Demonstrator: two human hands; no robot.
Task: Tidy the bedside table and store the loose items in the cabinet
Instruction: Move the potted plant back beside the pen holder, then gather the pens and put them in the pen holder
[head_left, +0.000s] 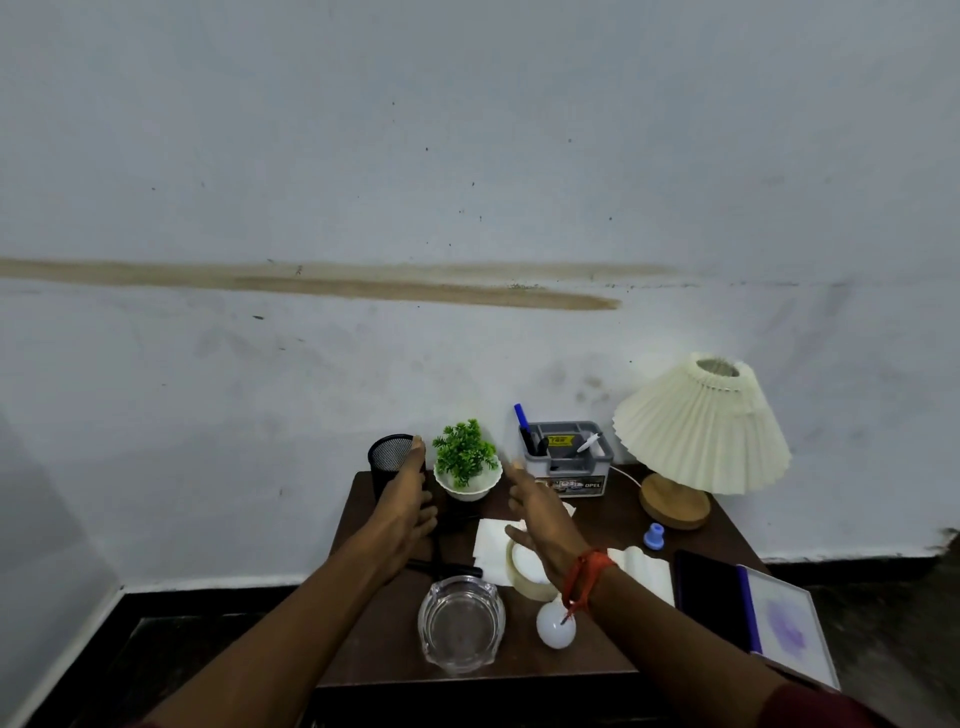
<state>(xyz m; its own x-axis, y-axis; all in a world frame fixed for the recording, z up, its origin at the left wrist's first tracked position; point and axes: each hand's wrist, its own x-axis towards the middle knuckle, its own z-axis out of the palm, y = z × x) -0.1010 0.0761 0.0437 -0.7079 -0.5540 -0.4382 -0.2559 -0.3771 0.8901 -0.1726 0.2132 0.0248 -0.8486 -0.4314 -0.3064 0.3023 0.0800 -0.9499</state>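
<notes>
The left hand (408, 499) was open, fingers straight and held together, reaching just left of the small green artificial plant in a white bowl-shaped pot (466, 462). Its fingertips lay at the right rim of the black wire-mesh pen cup (388, 456), which stood just left of the plant. The hand gripped nothing. Whether the palm touched the cup wall could not be told.

The right hand (540, 512) was open, fingers spread and loosely straight, holding nothing. It hovered right of the plant and nearer the camera, above a white paper napkin (491, 545) and a cream roll of tape (524, 571), hiding part of each. A red thread band (584, 574) circled the wrist.

Right of the plant stood a grey plastic organiser box (569, 460) with a blue pen (522, 418) upright in it. Further right was a cream pleated table lamp (701, 426).

On the near side of the plant lay a clear glass ashtray (461, 623), a white round bulb-like object (556, 626), a small blue plastic piece (653, 535) and a black phone (711, 597).

Slim black items (447, 569) lay partly under the left hand, their kind unclear. All rested on the dark brown wooden bedside table (384, 649). Its front, below the top edge, was too dark to make out.
</notes>
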